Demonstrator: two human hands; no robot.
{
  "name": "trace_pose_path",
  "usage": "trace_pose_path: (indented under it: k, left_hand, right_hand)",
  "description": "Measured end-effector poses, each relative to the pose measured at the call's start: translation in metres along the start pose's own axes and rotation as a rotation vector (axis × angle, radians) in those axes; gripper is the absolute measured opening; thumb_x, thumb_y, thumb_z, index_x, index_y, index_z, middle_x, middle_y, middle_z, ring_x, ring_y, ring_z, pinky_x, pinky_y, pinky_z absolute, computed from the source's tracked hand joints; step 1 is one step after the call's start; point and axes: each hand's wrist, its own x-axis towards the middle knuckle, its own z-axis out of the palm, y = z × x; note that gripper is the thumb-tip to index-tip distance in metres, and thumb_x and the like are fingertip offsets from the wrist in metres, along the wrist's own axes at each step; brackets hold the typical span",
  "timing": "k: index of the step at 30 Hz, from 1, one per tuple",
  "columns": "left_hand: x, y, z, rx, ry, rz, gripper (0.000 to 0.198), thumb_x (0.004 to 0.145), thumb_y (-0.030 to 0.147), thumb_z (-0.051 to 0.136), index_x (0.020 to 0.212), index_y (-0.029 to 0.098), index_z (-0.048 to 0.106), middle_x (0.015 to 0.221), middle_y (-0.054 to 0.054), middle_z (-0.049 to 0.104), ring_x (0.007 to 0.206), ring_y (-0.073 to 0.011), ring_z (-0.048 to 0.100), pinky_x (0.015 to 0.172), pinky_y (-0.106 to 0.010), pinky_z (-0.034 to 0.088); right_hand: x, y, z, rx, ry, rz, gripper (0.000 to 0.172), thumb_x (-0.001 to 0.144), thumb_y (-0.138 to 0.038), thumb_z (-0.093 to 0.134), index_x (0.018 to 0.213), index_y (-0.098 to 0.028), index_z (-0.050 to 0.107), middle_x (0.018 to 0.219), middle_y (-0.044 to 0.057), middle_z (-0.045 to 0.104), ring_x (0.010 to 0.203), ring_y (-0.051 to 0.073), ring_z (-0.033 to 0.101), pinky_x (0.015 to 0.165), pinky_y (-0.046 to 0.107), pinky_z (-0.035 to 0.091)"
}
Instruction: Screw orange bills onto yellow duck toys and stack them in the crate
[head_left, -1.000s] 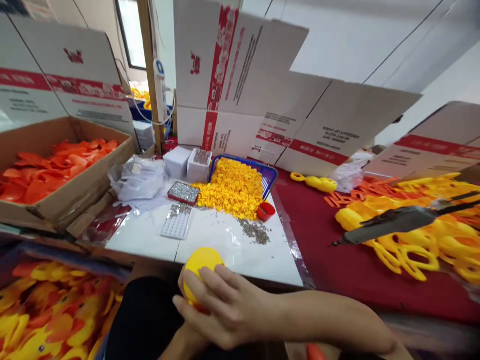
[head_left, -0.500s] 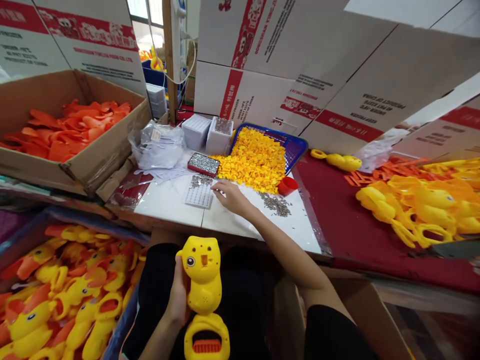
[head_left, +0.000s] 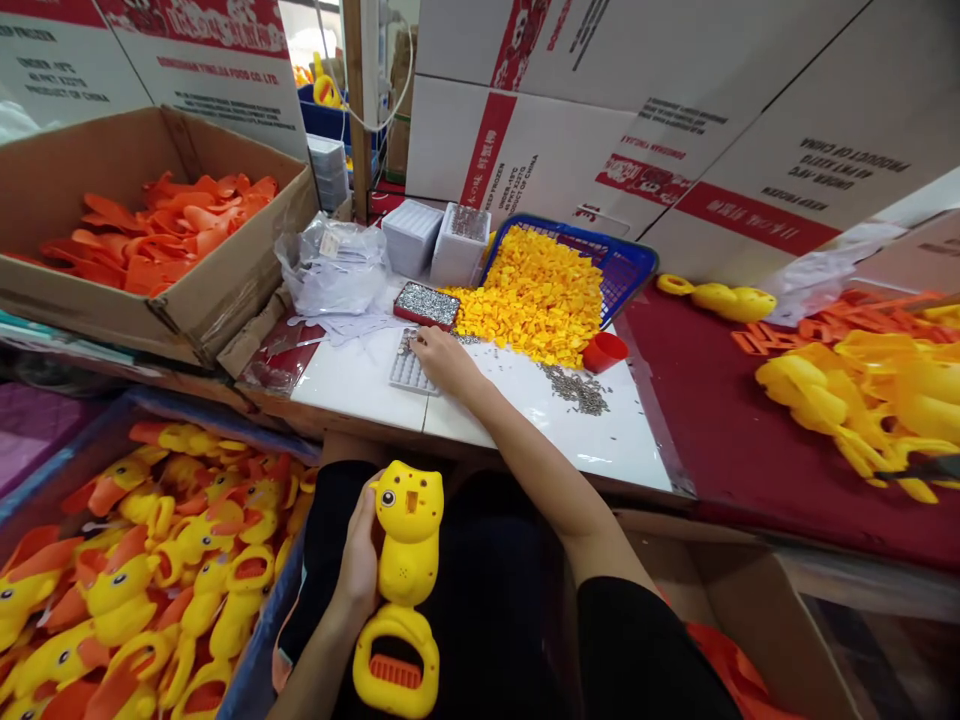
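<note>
Below the front edge of the table (head_left: 731, 450), the left hand (head_left: 361, 560) grasps a yellow duck toy (head_left: 409, 560); a blue bin (head_left: 261, 640) of similar toys stands at left; near that edge, the right hand (head_left: 444, 362) is over a white tray (head_left: 409, 376), its grip impossible to tell; behind, yellow pieces (head_left: 536, 300) spill from a blue basket (head_left: 634, 262); white cardboard (head_left: 570, 130) with red bands lines the back edge; beyond is a bright window (head_left: 304, 28).

I'm looking into a toy-assembly workshop: screws (head_left: 577, 390) and yellow plastic parts (head_left: 544, 290) heaped on the desk (head_left: 615, 460), a part-built yellow toy (head_left: 410, 560), a bin (head_left: 259, 650) full of toy ducks (head_left: 120, 600).
</note>
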Motion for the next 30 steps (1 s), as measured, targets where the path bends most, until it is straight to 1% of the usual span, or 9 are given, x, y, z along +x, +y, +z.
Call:
trace_pose_path:
  k: [3,7,11,16,18,21,23,26,30]
  left_hand:
    - [0.003,0.005,-0.002,-0.060,0.025,-0.178,0.059,0.092,0.064,0.066,0.129,0.018,0.071,0.123,-0.012,0.077,0.115,-0.0316,0.073,0.099,-0.042,0.059]
    - [0.003,0.017,-0.010,-0.092,-0.119,-0.347,0.067,0.091,0.067,0.065,0.132,0.015,0.068,0.113,-0.016,0.079,0.111,-0.0374,0.075,0.095,-0.051,0.061]
    - [-0.005,0.027,-0.014,-0.069,-0.234,-0.311,0.065,0.086,0.043,0.078,0.143,0.020,0.058,0.121,-0.013,0.077,0.116,-0.0382,0.073,0.102,-0.057,0.058]
    - [-0.012,0.025,-0.006,0.030,-0.211,-0.190,0.069,0.075,0.029,0.086,0.138,0.023,0.058,0.122,-0.010,0.076,0.111,-0.0335,0.074,0.101,-0.049,0.058]
    - [-0.012,0.023,-0.004,0.060,-0.169,-0.147,0.071,0.070,0.029,0.090,0.134,0.023,0.058,0.118,-0.008,0.076,0.103,-0.0298,0.075,0.091,-0.041,0.061]
    - [-0.013,0.022,-0.002,0.090,-0.105,-0.105,0.077,0.068,0.032,0.092,0.135,0.026,0.054,0.113,-0.005,0.075,0.094,-0.0241,0.075,0.079,-0.031,0.060]
    - [-0.015,0.024,-0.001,0.114,-0.089,-0.104,0.078,0.068,0.033,0.091,0.136,0.027,0.053,0.113,-0.004,0.075,0.093,-0.0223,0.074,0.078,-0.029,0.059]
    - [-0.018,0.027,0.003,0.144,-0.093,-0.130,0.074,0.068,0.034,0.090,0.133,0.025,0.054,0.115,-0.004,0.074,0.097,-0.0219,0.073,0.081,-0.030,0.059]
    - [-0.021,0.027,0.008,0.200,-0.104,-0.161,0.068,0.068,0.033,0.091,0.126,0.024,0.056,0.118,-0.005,0.073,0.104,-0.0242,0.073,0.086,-0.031,0.060]
  right_hand:
    - [-0.002,0.000,0.002,0.020,-0.001,-0.014,0.037,0.100,0.001,0.038,0.119,-0.007,0.069,0.126,0.021,0.062,0.114,0.026,0.055,0.102,0.038,0.044]
    - [0.000,0.001,0.004,0.055,0.000,-0.012,0.036,0.102,-0.001,0.037,0.118,-0.005,0.069,0.121,0.022,0.063,0.112,0.028,0.056,0.095,0.038,0.047]
    - [0.010,0.009,0.003,0.104,-0.016,-0.026,0.035,0.101,-0.001,0.038,0.109,-0.005,0.072,0.116,0.021,0.064,0.106,0.025,0.058,0.095,0.036,0.046]
    - [0.014,0.012,-0.001,0.171,0.013,-0.024,0.032,0.099,0.001,0.039,0.101,-0.007,0.070,0.113,0.020,0.065,0.105,0.025,0.059,0.096,0.038,0.046]
    - [-0.004,0.000,-0.005,0.279,0.118,-0.056,0.030,0.099,0.000,0.041,0.099,-0.009,0.069,0.110,0.019,0.067,0.104,0.026,0.060,0.095,0.039,0.048]
    - [-0.058,-0.032,-0.006,0.645,0.301,-0.173,0.016,0.103,-0.015,0.053,0.103,-0.015,0.069,0.101,0.011,0.071,0.097,0.021,0.067,0.090,0.034,0.054]
    - [-0.100,-0.056,-0.001,0.820,0.306,-0.219,0.015,0.104,-0.020,0.055,0.104,-0.018,0.070,0.099,0.008,0.074,0.093,0.018,0.070,0.084,0.030,0.058]
    - [-0.150,-0.078,0.017,0.855,0.326,-0.187,0.017,0.103,-0.015,0.055,0.105,-0.019,0.072,0.102,0.009,0.076,0.093,0.017,0.072,0.079,0.030,0.061]
    - [-0.178,-0.085,0.041,0.783,0.451,-0.127,0.021,0.101,-0.010,0.055,0.111,-0.019,0.072,0.104,0.010,0.077,0.096,0.020,0.072,0.079,0.034,0.064]
